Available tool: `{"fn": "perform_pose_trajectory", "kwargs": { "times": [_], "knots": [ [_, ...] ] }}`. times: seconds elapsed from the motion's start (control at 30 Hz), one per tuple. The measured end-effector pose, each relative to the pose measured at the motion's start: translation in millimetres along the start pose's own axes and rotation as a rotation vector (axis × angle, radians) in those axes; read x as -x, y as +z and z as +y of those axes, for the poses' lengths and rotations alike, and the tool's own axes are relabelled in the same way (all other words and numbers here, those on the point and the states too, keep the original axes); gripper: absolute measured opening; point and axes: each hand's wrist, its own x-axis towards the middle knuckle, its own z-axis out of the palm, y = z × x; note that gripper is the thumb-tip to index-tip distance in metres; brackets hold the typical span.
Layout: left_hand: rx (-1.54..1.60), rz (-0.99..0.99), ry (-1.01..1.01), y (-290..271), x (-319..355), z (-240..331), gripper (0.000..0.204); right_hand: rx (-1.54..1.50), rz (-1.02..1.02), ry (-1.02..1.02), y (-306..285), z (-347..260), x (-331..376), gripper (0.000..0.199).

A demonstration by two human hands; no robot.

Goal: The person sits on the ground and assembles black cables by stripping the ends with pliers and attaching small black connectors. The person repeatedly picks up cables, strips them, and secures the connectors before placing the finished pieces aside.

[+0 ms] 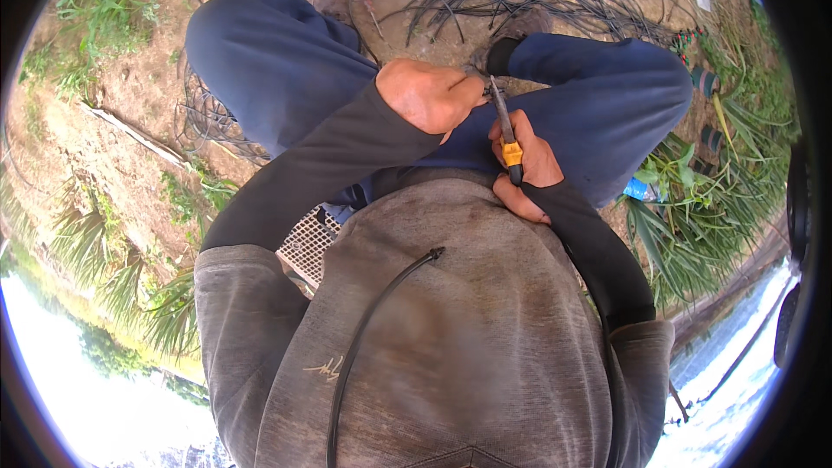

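Pliers (pixel 506 134), one pair, gripped between two hands (pixel 429 95).

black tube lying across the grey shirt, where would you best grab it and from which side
Best guess: pinch the black tube just below its free end, which lies bare on the grey shirt, coming from above. That stretch is thin, round and unobstructed. The left hand and right hand are both busy up by the knees, the right one holding pliers with yellow and black handles.

Right hand (pixel 527 166) grips yellow-handled pliers (pixel 505 130); left hand (pixel 429 95) touches their tip.
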Motion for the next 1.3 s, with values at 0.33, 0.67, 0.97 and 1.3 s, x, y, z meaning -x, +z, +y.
{"fn": "perform_pose_trajectory", "kwargs": {
  "times": [0.33,0.67,0.97,1.3],
  "knots": [
    [-0.204,0.116,-0.023,22.6,-20.7,-5.4,0.016,-0.722,-0.016,0.029,5.4,3.3,-8.5,0.049],
    [0.218,0.035,-0.225,5.8,-19.5,-13.2,0.013,-0.697,0.019,-0.005,8.6,6.5,-9.6,0.049],
    [0.653,-0.103,-0.585,-4.1,-23.5,-3.9,0.019,-0.466,0.059,-0.006,14.1,6.7,-10.4,0.048],
    [1.220,-0.191,-0.871,-8.5,-19.3,-6.5,0.028,-0.091,0.144,-0.004,10.4,-4.4,-10.2,0.045]
  ]
}}
